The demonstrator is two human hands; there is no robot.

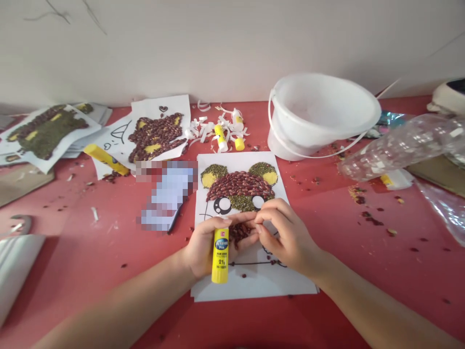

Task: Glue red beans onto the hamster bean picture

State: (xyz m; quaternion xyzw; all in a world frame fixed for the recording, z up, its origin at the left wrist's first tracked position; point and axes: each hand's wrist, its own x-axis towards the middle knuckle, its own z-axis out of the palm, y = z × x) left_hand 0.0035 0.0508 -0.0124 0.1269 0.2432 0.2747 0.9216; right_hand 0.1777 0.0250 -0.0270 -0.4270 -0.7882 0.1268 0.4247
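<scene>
- The left hand [207, 247] is closed around a yellow glue stick [220, 255], which stands upright in its grip with the label facing the camera.
- The left fingers [238, 219] stretch over a small clump of red beans [240, 235] held against that hand, and their tips nearly meet the right hand.
- The right hand [286, 237] hovers above the paper with its fingers curled and its fingertips [258, 227] pinched together beside the left fingers. I can't tell whether they hold a bean.
- Both hands are over the lower half of a white sheet [254, 286] lying on a red table [363, 271].
- On the sheet, a bear face [240, 186] sits just above the hands. It has green seeds and yellow patches on the ears, a band of red beans across the head, and round eyes.
- Two finished bean pictures, [47, 131] and [156, 138], lie at the far left of the table.
- A second glue stick [106, 159] lies beside the nearer picture, and a third [221, 137] stands among paper shavings [203, 128].
- A blurred object [167, 196] lies just left of the sheet.
- A white bucket [319, 111] tilts at the far right, and a clear plastic bottle [399, 148] lies beside it.
- Loose beans [366, 220] are scattered across the table.
</scene>
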